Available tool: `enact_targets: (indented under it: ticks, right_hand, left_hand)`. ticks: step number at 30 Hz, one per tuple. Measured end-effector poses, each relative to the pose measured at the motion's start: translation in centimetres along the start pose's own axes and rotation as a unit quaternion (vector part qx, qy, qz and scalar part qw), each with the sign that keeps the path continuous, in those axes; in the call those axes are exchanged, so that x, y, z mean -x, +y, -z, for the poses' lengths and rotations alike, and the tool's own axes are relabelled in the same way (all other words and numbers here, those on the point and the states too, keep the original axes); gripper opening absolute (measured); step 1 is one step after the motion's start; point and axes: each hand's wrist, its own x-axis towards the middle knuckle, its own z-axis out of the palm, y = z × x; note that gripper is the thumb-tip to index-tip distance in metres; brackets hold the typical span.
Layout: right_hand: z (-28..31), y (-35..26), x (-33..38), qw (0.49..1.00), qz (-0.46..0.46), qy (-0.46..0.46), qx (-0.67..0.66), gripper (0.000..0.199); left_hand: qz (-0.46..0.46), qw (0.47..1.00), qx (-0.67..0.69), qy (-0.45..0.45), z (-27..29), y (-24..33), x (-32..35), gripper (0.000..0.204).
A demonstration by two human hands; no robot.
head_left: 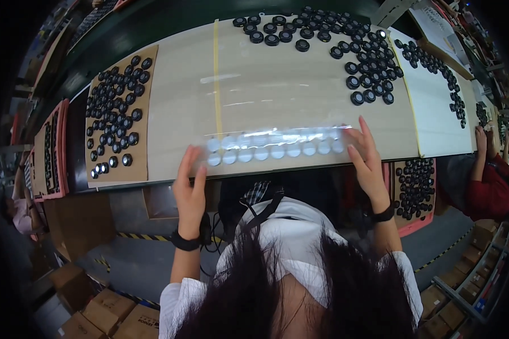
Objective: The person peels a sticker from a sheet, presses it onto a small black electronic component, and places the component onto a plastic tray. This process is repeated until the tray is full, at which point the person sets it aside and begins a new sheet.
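Note:
A long clear plastic tray (274, 146) with two rows of round pockets lies along the near edge of the pale wooden table (277, 90). My left hand (190, 183) holds its left end, fingers spread upward. At its right end, my right hand (369, 159) grips the tray with fingers on top. Both wrists wear black bands. Several small black round caps (363, 59) lie loose on the table at the far right, beyond the tray.
A brown cardboard sheet (145, 161) on the left carries several black caps. A white sheet (435, 118) at the right holds more. A pink crate (415, 223) of caps sits beside my right arm. Another person's sleeve (489, 192) is at the right. Cardboard boxes (104, 313) stand on the floor.

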Motion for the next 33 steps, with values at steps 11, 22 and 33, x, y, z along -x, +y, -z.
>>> enact_targets:
  ticks: [11, 22, 33]
  right_hand:
    - [0.3, 0.3, -4.9, 0.996, -0.029, 0.003, 0.084, 0.044]
    - [-1.6, -1.3, -8.9, 0.845, 0.255, 0.189, 0.431, 0.023]
    - [-4.6, -1.8, -9.4, 0.979, 0.037, -0.162, 0.120, 0.009]
  left_hand:
    - [0.197, 0.955, 0.077, -0.209, 1.7, 2.7, -6.9, 0.032]
    - [-0.310, 0.847, -0.388, -0.190, -2.9, 4.2, -13.4, 0.054]
    - [-0.346, 0.767, -0.447, -0.303, -11.4, 5.0, -17.6, 0.062]
